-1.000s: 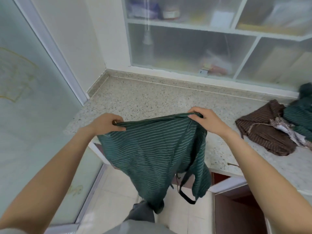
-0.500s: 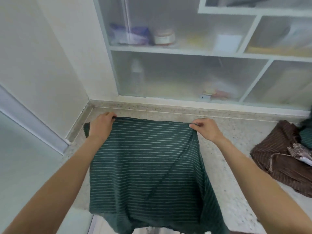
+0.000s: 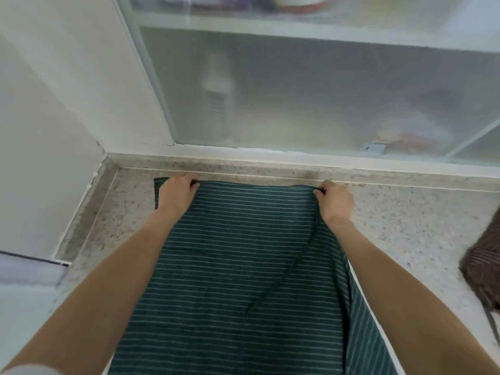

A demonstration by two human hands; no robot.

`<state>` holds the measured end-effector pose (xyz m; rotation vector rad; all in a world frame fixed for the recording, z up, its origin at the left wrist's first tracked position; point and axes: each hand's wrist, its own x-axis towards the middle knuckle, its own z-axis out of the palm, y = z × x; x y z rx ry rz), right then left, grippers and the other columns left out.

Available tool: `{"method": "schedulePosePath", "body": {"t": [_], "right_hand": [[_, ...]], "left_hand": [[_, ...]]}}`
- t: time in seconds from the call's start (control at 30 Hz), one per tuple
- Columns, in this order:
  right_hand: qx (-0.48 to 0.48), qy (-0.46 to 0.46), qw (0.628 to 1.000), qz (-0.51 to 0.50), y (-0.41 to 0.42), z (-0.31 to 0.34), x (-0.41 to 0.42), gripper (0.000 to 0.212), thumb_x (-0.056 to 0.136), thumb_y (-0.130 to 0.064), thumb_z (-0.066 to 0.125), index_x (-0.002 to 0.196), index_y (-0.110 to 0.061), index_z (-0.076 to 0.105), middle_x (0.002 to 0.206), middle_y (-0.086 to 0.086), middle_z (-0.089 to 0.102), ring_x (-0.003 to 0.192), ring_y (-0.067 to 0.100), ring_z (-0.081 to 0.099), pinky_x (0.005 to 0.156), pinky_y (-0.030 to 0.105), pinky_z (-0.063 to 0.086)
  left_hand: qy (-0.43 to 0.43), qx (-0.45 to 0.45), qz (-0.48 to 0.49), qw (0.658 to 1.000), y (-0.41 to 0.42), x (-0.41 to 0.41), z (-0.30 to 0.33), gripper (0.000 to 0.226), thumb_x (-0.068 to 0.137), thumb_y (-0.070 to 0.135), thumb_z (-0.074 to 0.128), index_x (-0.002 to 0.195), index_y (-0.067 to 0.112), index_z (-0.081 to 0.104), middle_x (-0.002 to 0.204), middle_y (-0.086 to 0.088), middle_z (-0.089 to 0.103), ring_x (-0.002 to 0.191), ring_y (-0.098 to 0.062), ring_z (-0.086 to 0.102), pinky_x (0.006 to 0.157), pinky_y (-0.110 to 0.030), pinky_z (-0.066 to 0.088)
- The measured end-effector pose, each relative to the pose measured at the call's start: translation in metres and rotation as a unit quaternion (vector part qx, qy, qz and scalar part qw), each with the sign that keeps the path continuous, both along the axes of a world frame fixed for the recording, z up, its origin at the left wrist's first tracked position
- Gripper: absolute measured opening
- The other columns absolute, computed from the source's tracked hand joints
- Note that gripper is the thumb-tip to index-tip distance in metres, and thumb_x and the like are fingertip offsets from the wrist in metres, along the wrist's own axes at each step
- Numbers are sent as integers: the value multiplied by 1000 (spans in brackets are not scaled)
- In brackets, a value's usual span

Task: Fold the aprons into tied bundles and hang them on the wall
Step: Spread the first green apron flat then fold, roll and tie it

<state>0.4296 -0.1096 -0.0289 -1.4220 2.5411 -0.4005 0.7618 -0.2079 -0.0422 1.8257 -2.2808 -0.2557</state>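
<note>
A dark green apron with thin white stripes lies spread flat on the speckled stone counter, its far edge close to the back ledge. My left hand grips the far left part of that edge, with a small corner sticking out beyond it. My right hand pinches the far right corner. A dark strap runs diagonally across the cloth. The near end of the apron runs out of view at the bottom.
A brown striped apron lies bunched at the right edge of the counter. Frosted glass cabinet doors stand behind the counter, with a white wall at the left corner.
Both hands carried the green apron from hanging in the air off the counter's edge to lying flat on it, and pushed its far edge back toward the ledge.
</note>
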Motion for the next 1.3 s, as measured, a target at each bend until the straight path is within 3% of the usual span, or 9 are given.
{"method": "schedulePosePath", "body": {"t": [0.23,0.37,0.43,0.53,0.83,0.9,1.0,1.13,1.3], "right_hand": [[-22,-71,994,76,15,-54,24,46,94,-25,54,136,-10,40,141,15,36,106,24,52,89,36,45],[9,56,981,185,57,-73,50,62,96,-53,26,147,-17,28,155,7,22,142,31,19,115,47,15],[89,54,974,201,60,-87,52,71,90,-66,7,151,-29,5,158,0,-3,145,29,-8,115,50,-6],[132,67,969,196,50,-101,44,74,81,-74,-4,146,-40,-11,156,0,-16,142,31,-20,113,55,-11],[42,10,981,191,8,-97,47,70,88,-67,16,148,-32,21,158,1,13,145,31,1,112,52,-8],[-64,-27,983,171,29,-79,48,53,93,-50,35,138,-23,43,144,4,41,136,28,29,113,49,14],[-151,-54,979,123,92,-52,46,32,90,-32,46,112,-13,61,111,5,58,105,23,48,91,38,40],[-67,8,996,53,194,-40,36,33,87,-43,49,97,-14,63,90,2,62,85,26,54,74,38,44],[106,54,992,-27,258,-48,25,52,70,-53,74,100,-13,58,88,7,61,80,31,57,69,41,48]], "left_hand": [[43,9,-73,996,18,9,-55,51,89,30,59,133,11,43,143,-19,35,134,-37,29,106,-57,30],[-57,139,-36,988,43,7,-68,78,84,73,32,148,37,7,158,1,-2,144,-26,-9,107,-64,-5],[-95,185,-27,978,40,10,-78,88,73,87,18,145,45,-10,156,5,-18,141,-27,-21,104,-68,-9],[-96,179,-18,979,33,10,-85,91,66,91,9,142,47,-16,154,6,-23,140,-27,-25,103,-70,-10],[-67,131,-4,989,0,8,-81,85,78,81,27,147,41,1,158,-1,-7,144,-26,-10,108,-63,-5],[2,71,-42,997,10,-4,-68,78,83,72,36,147,31,19,156,-6,16,143,-27,13,113,-55,11],[128,48,-108,985,50,-35,-42,52,88,52,46,132,22,48,135,-3,50,126,-24,43,104,-43,35],[167,96,-167,967,131,-88,-31,37,90,39,55,122,22,56,120,3,60,114,-16,51,97,-33,42],[50,179,-149,971,185,-130,-53,53,91,41,53,136,18,38,131,-6,42,118,-24,40,92,-37,46]]}}
